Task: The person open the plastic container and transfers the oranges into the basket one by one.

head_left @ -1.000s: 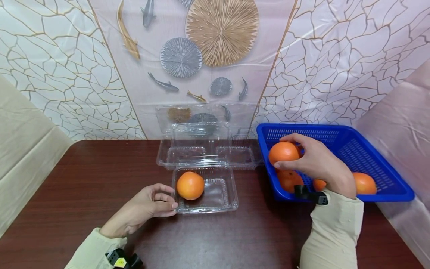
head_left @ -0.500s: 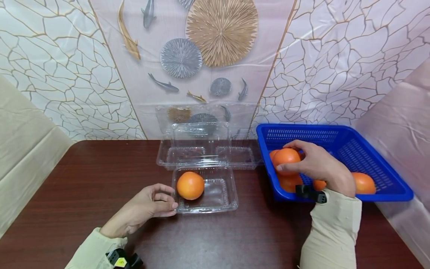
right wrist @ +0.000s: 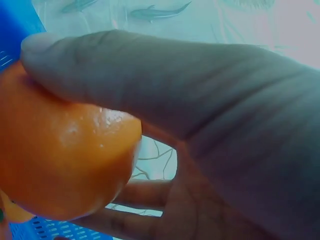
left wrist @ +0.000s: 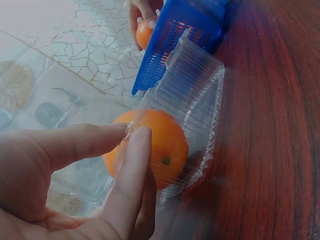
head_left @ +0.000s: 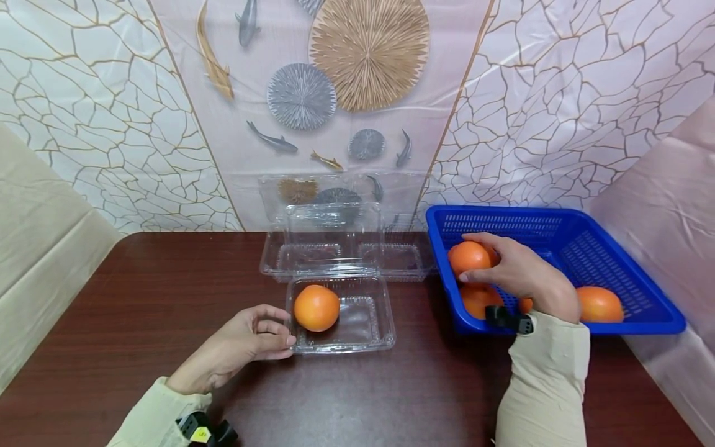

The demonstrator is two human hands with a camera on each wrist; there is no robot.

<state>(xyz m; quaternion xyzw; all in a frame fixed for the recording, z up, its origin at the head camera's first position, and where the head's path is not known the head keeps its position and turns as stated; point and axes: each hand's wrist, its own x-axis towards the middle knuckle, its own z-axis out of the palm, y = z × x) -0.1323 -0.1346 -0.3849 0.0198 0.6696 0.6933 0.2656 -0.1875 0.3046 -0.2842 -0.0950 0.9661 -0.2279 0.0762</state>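
Observation:
My right hand (head_left: pixel 519 267) is inside the blue plastic basket (head_left: pixel 631 273), gripping an orange (head_left: pixel 468 258) between thumb and fingers near the basket's left wall. The right wrist view shows this orange (right wrist: pixel 70 145) large, with the thumb across its top. Below it in the basket lies another orange (head_left: pixel 479 301). On the table, a clear plastic clamshell container (head_left: pixel 357 316) stands with its lid raised and one orange (head_left: pixel 316 308) in its left part. My left hand (head_left: pixel 246 344) pinches the container's left rim, seen closely in the left wrist view, thumb and fingers (left wrist: pixel 137 155) meeting at the edge.
More clear containers (head_left: pixel 404 257) stand behind the clamshell, against the patterned backdrop (head_left: pixel 301 96). At the basket's front right sits an orange (head_left: pixel 602 304), partly behind my right wrist. The dark wooden table (head_left: pixel 167 285) runs under everything.
My right hand dips lower into the basket half a second ago, then shifts slightly left, with an orange in its fingers throughout. My left hand and the clamshell stay in place.

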